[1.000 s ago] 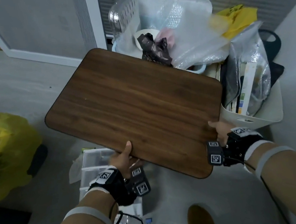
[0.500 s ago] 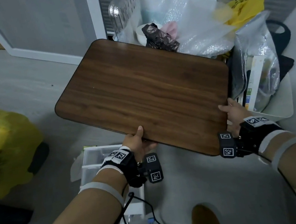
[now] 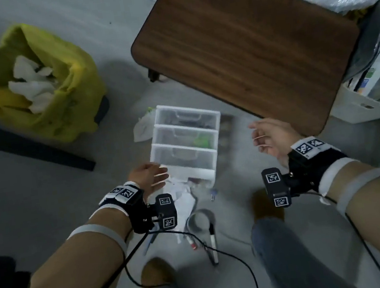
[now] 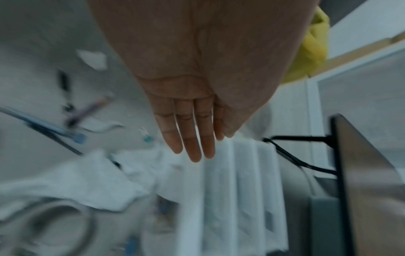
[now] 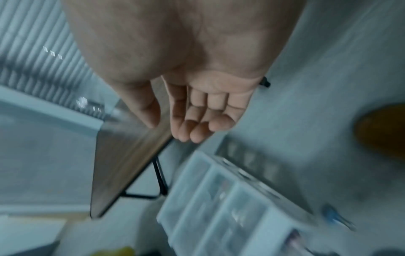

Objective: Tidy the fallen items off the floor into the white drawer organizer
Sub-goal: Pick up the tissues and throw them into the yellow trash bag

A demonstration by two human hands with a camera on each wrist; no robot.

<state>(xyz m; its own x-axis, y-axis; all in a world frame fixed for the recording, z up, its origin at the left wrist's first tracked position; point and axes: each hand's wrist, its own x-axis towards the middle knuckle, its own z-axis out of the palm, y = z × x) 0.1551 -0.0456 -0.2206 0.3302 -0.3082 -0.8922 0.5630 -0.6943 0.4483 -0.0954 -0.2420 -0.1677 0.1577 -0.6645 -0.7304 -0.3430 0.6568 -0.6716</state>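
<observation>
The white drawer organizer (image 3: 183, 142) lies on its back on the grey floor, its three translucent drawers facing up; it also shows blurred as the organizer (image 4: 236, 190) and the organizer (image 5: 219, 199). Below it lie crumpled white paper (image 3: 182, 201), a grey tape roll (image 3: 200, 221), a marker (image 3: 213, 244), a pen (image 3: 149, 242) and a blue clip (image 3: 213, 194). My left hand (image 3: 154, 177) hovers empty at the organizer's near left corner, fingers straight. My right hand (image 3: 267, 139) hangs empty to its right, fingers loosely curled.
The small wood-topped table (image 3: 243, 44) stands just beyond the organizer on black legs. A yellow-lined bin (image 3: 37, 85) with tissue sits at the left. White bins with bags and books (image 3: 372, 82) crowd the right. My shoes (image 3: 156, 272) and a cable (image 3: 225, 257) are near me.
Both hands let go of the wooden table, which now stands on the floor farther away. The hands have dropped toward the organizer, and the view has tilted down onto the floor.
</observation>
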